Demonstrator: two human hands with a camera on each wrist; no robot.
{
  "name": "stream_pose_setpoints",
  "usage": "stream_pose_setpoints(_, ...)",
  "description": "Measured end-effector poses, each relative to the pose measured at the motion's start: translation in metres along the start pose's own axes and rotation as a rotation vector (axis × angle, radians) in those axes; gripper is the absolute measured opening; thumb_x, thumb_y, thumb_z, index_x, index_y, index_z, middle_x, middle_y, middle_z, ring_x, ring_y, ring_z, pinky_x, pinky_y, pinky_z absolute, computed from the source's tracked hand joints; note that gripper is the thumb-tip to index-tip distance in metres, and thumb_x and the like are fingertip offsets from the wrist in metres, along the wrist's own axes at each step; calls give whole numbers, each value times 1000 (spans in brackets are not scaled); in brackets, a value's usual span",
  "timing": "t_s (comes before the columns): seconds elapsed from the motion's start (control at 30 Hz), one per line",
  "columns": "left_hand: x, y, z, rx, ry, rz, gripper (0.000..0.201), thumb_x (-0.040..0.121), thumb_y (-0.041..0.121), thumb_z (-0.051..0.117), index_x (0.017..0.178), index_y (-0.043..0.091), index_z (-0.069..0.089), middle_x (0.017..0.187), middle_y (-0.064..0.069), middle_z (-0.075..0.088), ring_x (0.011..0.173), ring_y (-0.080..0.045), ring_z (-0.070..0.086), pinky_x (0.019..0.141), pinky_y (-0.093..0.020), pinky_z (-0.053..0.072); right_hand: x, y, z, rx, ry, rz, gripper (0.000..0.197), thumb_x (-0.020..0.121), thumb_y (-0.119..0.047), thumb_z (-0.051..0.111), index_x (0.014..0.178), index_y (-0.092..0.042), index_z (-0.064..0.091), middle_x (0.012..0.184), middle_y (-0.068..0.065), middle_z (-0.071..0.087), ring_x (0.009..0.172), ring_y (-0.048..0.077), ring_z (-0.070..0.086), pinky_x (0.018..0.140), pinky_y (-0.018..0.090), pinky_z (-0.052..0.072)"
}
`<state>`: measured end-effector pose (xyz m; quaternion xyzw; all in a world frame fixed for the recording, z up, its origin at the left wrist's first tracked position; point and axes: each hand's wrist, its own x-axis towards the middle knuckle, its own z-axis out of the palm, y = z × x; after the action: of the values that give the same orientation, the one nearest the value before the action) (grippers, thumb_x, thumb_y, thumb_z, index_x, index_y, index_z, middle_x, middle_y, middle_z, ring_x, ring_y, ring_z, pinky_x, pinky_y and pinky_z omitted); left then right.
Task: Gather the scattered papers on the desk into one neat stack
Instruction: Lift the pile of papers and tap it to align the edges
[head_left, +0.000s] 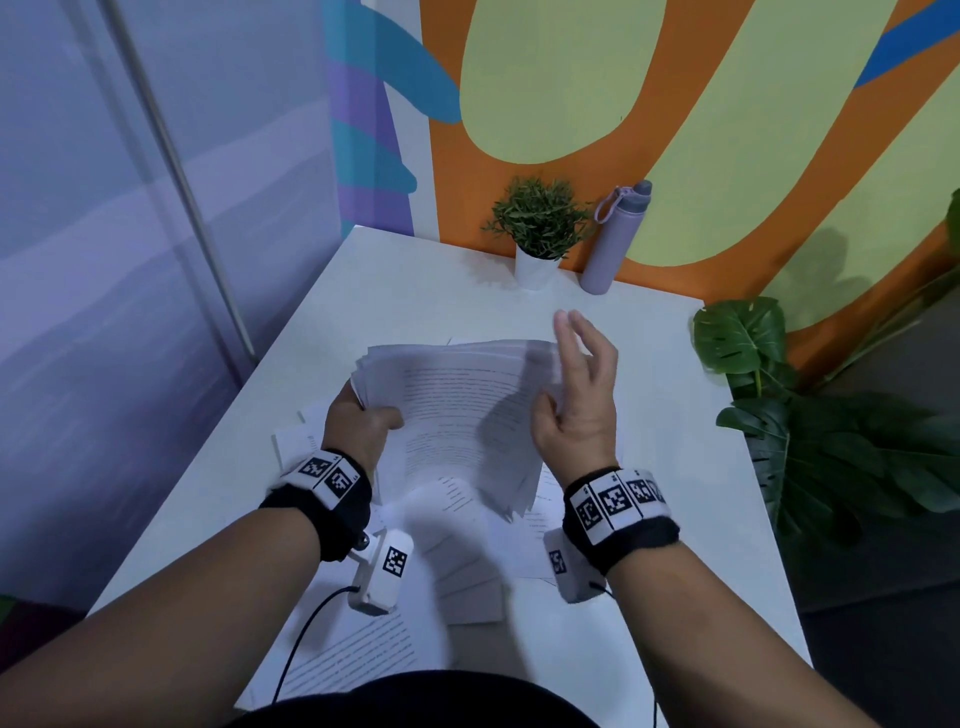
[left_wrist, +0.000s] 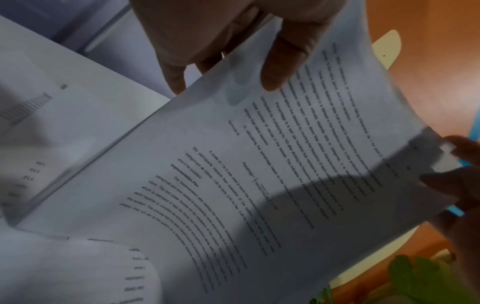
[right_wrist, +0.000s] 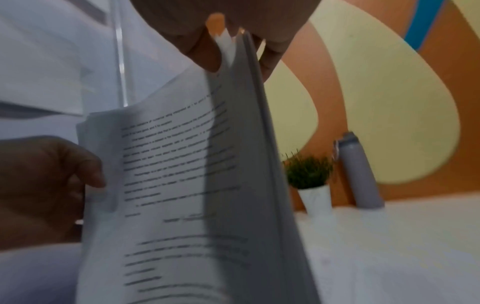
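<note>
A thick sheaf of printed papers (head_left: 457, 415) is lifted off the white desk (head_left: 415, 291), its lower end fanned out and uneven. My left hand (head_left: 363, 421) grips its left edge, thumb on the top page (left_wrist: 259, 185). My right hand (head_left: 576, 400) takes the right edge: in the right wrist view its thumb (right_wrist: 200, 47) lies on the printed side and its fingers (right_wrist: 270, 59) behind, pinching the sheets (right_wrist: 182, 185). More loose sheets (head_left: 467, 571) lie spread on the desk under my wrists, with one page (head_left: 363, 660) near the front edge and another (head_left: 296, 441) at the left.
A small potted plant (head_left: 537, 223) and a lilac water bottle (head_left: 613, 239) stand at the desk's far edge against the painted wall. Large green leaves (head_left: 831, 441) hang beside the desk's right edge. A cable (head_left: 306, 639) runs from my left wrist camera.
</note>
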<state>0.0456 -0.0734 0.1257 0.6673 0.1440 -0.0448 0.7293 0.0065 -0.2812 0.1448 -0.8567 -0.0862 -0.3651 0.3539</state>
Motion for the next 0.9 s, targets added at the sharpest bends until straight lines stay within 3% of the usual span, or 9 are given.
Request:
stream_pose_setpoints(0.1, -2, 3, 1, -16, 16, -6, 28, 64, -9, 53, 79, 14, 57, 73, -5, 53, 70, -23, 50, 62, -26, 42, 7, 4, -3, -123, -65, -59, 53, 84, 1, 42, 136, -7, 52, 146, 16, 31, 94, 24, 54, 93, 32, 48)
stream_pose_setpoints(0.27, -4, 6, 4, -21, -15, 25, 36, 72, -17, 41, 85, 12, 57, 73, -5, 53, 67, -18, 48, 60, -25, 38, 1, 8, -4, -112, -26, 39, 38, 87, 5, 47, 123, 3, 59, 136, 21, 43, 98, 18, 54, 97, 7, 34)
stream_pose_setpoints(0.33, -5, 8, 4, -34, -28, 28, 30, 67, -8, 44, 88, 10, 55, 73, -4, 51, 66, -17, 47, 61, -25, 37, -4, 10, -3, -53, 17, 105, 35, 84, 8, 50, 117, 5, 60, 133, 20, 45, 108, 16, 53, 101, 8, 34)
stream_pose_setpoints(0.4, -6, 8, 6, -40, -49, 19, 34, 60, 0, 44, 91, 8, 54, 74, -3, 51, 67, -17, 47, 61, -26, 37, -8, 10, -2, 76, 55, 226, 40, 77, 9, 50, 115, -2, 59, 132, 15, 47, 116, 14, 49, 103, 18, 39)
stream_pose_setpoints(0.47, -7, 7, 7, -50, -72, -4, 32, 66, -4, 44, 94, 9, 50, 77, -3, 51, 69, -17, 48, 63, -27, 37, -13, 6, -2, 321, 69, 485, 55, 66, 5, 48, 115, -21, 52, 124, 5, 52, 112, 18, 51, 96, 29, 44)
stream_pose_setpoints(0.53, -6, 4, 8, -61, -89, -20, 34, 65, -5, 45, 95, 11, 50, 80, -4, 52, 74, -20, 50, 67, -30, 39, -14, 1, 0, 565, 93, 806, 63, 60, 0, 47, 113, -34, 45, 108, 3, 50, 94, 18, 50, 82, 31, 44)
stream_pose_setpoints(0.6, -5, 1, 10, -63, -72, 2, 32, 69, -10, 44, 94, 10, 51, 79, -4, 51, 75, -19, 48, 68, -30, 39, -13, 1, 4, 650, 129, 974, 66, 55, -2, 46, 113, -34, 46, 99, 3, 44, 82, 17, 46, 73, 26, 41)
stream_pose_setpoints(0.77, -3, -3, 12, -76, -23, 39, 36, 72, -16, 45, 96, 9, 52, 75, -2, 50, 72, -18, 46, 64, -25, 38, -10, 8, 8, 787, 155, 1116, 58, 45, 0, 42, 95, -27, 57, 95, 4, 47, 76, 20, 44, 60, 27, 38)
stream_pose_setpoints(0.9, 0, -10, 7, -27, -76, -2, 31, 67, 0, 60, 89, 21, 56, 89, -6, 60, 88, -26, 56, 84, -41, 45, -16, 8, 8, 845, 40, 1156, 63, 41, 0, 38, 99, -19, 55, 83, 2, 56, 74, 21, 50, 58, 28, 40)
